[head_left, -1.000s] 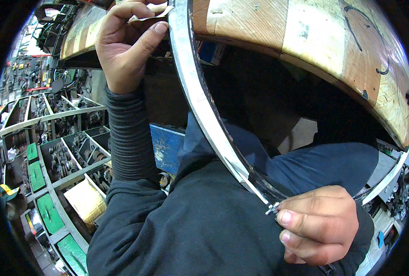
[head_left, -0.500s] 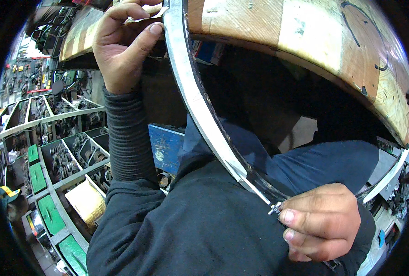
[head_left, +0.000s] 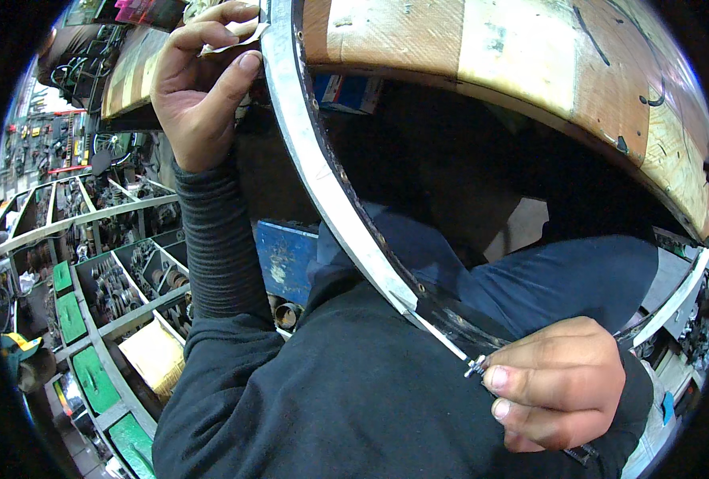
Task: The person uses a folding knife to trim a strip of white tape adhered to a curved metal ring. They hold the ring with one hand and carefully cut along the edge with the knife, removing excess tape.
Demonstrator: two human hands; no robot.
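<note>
A large curved rim (head_left: 322, 180), like a bicycle wheel rim, arcs from the top edge down across my lap. A whitish band lies along it, and small holes show on its black inner side. At upper left, my left hand (head_left: 199, 88) pinches a thin white strip (head_left: 246, 36) against the rim's outer face. The band narrows to a thin white end near a small metal fitting (head_left: 474, 366). Beside that fitting, my right hand (head_left: 558, 383) is closed round the black part of the rim, fingers curled; its grip partly hides the rim.
A wooden bench top (head_left: 418, 36) spans the far side above my legs. Compartmented bins (head_left: 131, 279) of metal parts stand at left, with green panels and a yellowish box (head_left: 153, 359). A blue panel (head_left: 286, 255) is beside my left arm.
My left hand and the upper part of the rim have shifted slightly left. My right hand stays closed at nearly the same place.
</note>
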